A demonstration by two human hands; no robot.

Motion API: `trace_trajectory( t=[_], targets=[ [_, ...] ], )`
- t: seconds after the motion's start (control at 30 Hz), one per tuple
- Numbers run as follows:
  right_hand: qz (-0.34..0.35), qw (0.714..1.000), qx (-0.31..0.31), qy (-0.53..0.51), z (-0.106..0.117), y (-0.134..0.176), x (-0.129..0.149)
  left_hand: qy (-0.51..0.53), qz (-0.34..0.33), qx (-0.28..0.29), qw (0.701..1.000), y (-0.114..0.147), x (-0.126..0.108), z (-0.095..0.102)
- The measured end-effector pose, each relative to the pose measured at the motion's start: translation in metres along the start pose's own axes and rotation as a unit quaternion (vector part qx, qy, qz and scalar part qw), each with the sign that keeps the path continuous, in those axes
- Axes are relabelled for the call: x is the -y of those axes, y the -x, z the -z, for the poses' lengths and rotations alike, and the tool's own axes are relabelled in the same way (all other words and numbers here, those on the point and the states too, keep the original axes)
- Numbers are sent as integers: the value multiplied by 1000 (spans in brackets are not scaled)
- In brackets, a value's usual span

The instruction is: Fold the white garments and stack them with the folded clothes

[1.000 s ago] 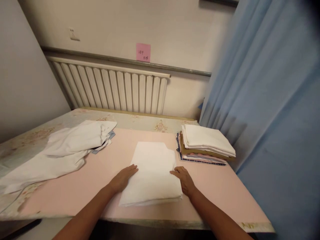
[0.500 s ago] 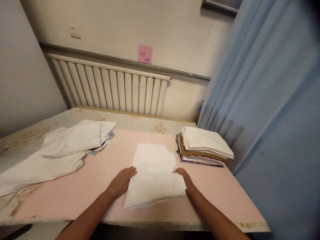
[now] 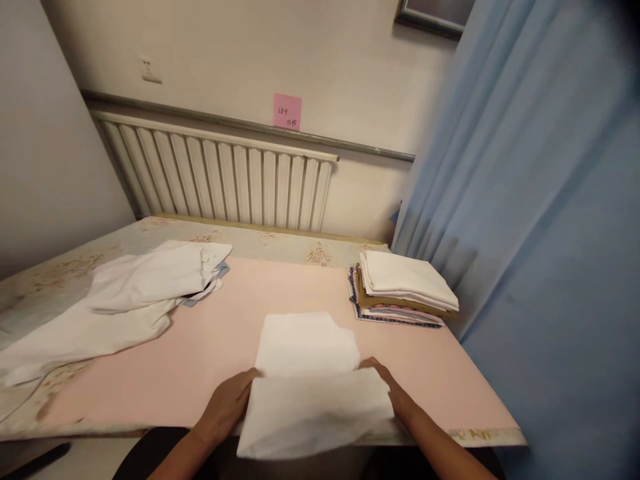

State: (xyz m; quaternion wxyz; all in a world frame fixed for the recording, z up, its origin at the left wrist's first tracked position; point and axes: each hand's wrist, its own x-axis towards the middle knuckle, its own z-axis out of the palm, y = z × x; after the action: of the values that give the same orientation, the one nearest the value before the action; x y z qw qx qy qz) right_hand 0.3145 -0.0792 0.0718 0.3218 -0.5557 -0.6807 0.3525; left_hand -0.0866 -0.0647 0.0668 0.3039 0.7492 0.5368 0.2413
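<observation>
A partly folded white cloth (image 3: 310, 407) lies in front of me. Its near half is raised at the table's front edge and hides part of that edge. My left hand (image 3: 233, 400) is closed on the cloth's left side, the fingertips partly covered. On the opposite side my right hand (image 3: 385, 383) grips the right edge, its fingers partly behind the fabric. The far part of the cloth rests flat on the pink sheet (image 3: 300, 287) that covers the table.
A rumpled heap of white cloth (image 3: 145, 287) spreads over the left side. At the right stands a neat stack of folded fabrics (image 3: 405, 287), white on top, beside a blue curtain (image 3: 540, 220). Behind the table are a radiator (image 3: 215, 170) and a wall.
Both hands have drawn the white cloth toward me, and its near end now reaches over the table's front edge. The heap and the stack have stayed in place.
</observation>
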Motion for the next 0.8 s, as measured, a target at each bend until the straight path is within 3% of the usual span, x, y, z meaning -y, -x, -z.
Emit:
trace_trajectory(
  t=[0.07,0.2,0.33,0.53,0.8],
  targets=[
    [-91,995,-3,-47,2,-15,-1,3,68,7,998,-15,-12,5],
    [-160,985,-25,-53,2,-48,4,-19,155,3,988,-54,-16,6],
    [-202,976,-61,-48,-2,-57,5,-16,201,5,979,-67,-14,2],
    [-178,975,-135,-17,-8,-50,7,-24,239,5,971,-66,-18,2],
    [-87,957,-275,25,-28,-42,20,-50,223,-76,971,-83,-28,-9]
  ],
)
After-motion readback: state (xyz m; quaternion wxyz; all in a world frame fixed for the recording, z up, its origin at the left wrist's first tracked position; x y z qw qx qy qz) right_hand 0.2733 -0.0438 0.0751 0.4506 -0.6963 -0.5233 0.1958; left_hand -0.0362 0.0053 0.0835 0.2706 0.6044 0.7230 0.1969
